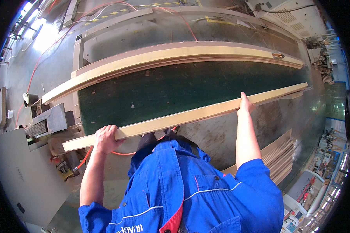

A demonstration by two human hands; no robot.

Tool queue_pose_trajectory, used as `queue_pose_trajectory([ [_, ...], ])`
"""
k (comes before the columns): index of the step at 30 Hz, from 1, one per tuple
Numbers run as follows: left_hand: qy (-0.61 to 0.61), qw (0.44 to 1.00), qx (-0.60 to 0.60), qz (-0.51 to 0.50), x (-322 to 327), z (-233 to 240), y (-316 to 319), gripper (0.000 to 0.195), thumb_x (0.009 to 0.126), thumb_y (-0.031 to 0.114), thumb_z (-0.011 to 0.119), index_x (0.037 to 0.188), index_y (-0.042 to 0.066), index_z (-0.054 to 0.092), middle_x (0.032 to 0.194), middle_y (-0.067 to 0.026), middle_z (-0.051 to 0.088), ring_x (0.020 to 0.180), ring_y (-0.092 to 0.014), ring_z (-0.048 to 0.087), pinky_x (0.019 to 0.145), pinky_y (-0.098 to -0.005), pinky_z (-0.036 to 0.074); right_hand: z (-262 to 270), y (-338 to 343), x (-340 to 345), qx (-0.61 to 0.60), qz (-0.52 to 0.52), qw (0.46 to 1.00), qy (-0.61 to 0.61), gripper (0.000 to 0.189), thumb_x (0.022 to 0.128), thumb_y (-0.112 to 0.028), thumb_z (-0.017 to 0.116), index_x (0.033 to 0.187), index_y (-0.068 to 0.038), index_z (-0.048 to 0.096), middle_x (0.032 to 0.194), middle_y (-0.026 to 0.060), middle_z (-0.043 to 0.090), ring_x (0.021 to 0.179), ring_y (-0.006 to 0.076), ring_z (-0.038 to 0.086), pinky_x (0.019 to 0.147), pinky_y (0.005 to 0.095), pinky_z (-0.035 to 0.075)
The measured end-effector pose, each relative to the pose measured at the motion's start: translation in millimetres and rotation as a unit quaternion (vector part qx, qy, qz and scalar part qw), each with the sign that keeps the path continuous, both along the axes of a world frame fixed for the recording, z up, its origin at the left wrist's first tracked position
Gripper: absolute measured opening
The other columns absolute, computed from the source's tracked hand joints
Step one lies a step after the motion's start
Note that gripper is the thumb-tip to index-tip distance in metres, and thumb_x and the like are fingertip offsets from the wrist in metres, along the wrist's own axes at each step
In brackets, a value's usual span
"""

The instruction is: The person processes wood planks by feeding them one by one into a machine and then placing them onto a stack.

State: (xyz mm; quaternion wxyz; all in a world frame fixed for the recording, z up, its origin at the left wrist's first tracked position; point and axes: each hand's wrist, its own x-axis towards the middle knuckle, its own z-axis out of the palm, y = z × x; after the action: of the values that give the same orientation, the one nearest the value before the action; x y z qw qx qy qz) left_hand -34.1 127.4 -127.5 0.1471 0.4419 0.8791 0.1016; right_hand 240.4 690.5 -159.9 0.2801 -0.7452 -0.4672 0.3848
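Observation:
A long, pale wooden strip [178, 117] slants across in front of me, its right end farther from me, along the near edge of a dark green work surface [163, 87]. My left hand [106, 139] grips it near its left end, fingers over the top and thumb on the near side. Farther along to the right, my right hand [245, 104] holds the strip from the near side, with the thumb pointing away from me. A second long wooden moulding [175, 55] lies along the far side of the green surface, with a small object [278, 55] on its right part.
Several long strips [277, 157] are stacked low at right. A keypad panel [38, 129] and a grey board or cabinet [26, 180] stand at left. An orange hose [84, 160] runs near my feet; a red hose [189, 27] reaches the far side. Small scraps dot the green surface.

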Motion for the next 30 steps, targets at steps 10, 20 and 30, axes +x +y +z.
queue_pose_trajectory([
  [10, -0.050, 0.988, -0.148, 0.009, 0.3, 1.9, 11.9, 0.047, 0.072, 0.045, 0.086, 0.098, 0.011, 0.067, 0.100, -0.0110, 0.072, 0.097, -0.031, 0.070, 0.084, -0.0450, 0.056, -46.6, 19.0, 7.6, 0.080, -0.094, 0.991, 0.050, 0.074, 0.077, -0.014, 0.080, 0.137, 0.010, 0.044, 0.137, 0.0249, 0.057, 0.119, 0.0314, 0.061, 0.102, 0.0455, 0.053],
  [20, -0.063, 0.994, -0.089, -0.029, -11.8, 11.2, 13.8, 0.054, 0.072, 0.039, 0.085, 0.109, 0.007, 0.061, 0.106, -0.0123, 0.070, 0.107, -0.034, 0.068, 0.094, -0.0466, 0.053, -132.8, 116.2, 76.7, 0.065, 0.051, 0.989, -0.124, 0.084, 0.088, -0.059, 0.068, 0.129, 0.013, 0.059, 0.136, 0.0262, 0.061, 0.127, 0.0385, 0.058, 0.109, 0.0512, 0.045],
  [30, 0.107, 0.900, 0.305, 0.293, 63.8, 29.0, -83.6, 0.048, 0.090, 0.034, 0.077, 0.126, 0.005, 0.065, 0.117, -0.0142, 0.072, 0.113, -0.033, 0.068, 0.101, -0.0449, 0.052, -43.8, -92.2, -126.5, 0.212, 0.504, 0.838, 0.012, 0.037, 0.096, -0.020, 0.070, 0.126, -0.001, 0.064, 0.114, 0.0101, 0.068, 0.104, 0.0188, 0.064, 0.095, 0.0335, 0.051],
])
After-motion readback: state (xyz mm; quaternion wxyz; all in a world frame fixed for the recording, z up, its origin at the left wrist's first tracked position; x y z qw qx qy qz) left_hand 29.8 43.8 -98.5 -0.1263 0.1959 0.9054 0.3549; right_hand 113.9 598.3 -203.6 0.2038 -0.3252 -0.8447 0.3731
